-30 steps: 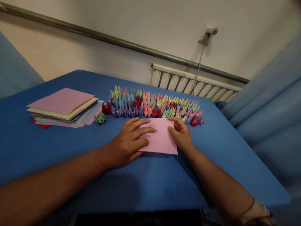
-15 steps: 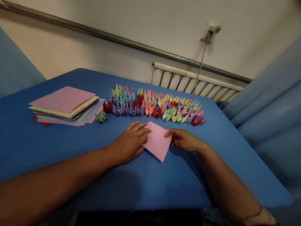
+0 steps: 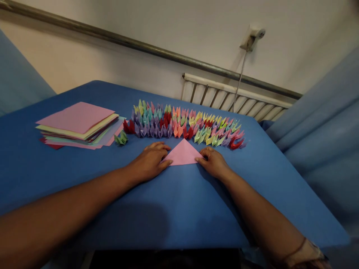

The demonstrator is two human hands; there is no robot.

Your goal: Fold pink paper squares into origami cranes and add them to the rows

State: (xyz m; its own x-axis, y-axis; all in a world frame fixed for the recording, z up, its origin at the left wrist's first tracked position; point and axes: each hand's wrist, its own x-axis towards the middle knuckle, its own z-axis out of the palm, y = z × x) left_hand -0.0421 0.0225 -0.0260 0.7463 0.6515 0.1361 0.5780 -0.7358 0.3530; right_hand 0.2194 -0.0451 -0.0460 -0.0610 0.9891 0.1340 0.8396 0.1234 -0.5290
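Observation:
A pink sheet of origami paper (image 3: 183,155) lies on the blue table as a triangle, its point away from me and its straight edge toward me. My left hand (image 3: 153,158) grips the left corner, thumb on top along the near edge. At the right corner, my right hand (image 3: 213,161) pinches the paper between thumb and fingers. Just beyond the triangle's tip stand rows of folded paper cranes (image 3: 178,129) in many colours. A single green crane (image 3: 121,139) sits apart at their left front.
On the left is a stack of coloured paper sheets (image 3: 77,117), pink on top. The blue table (image 3: 179,209) meets a wall with a metal rail (image 3: 140,45) and a radiator (image 3: 218,95). Blue curtains (image 3: 328,127) hang at the right.
The pink paper went from an open square to a triangle, its near corner brought up to the far one. Both hands now hold its side corners; the right hand moved slightly inward.

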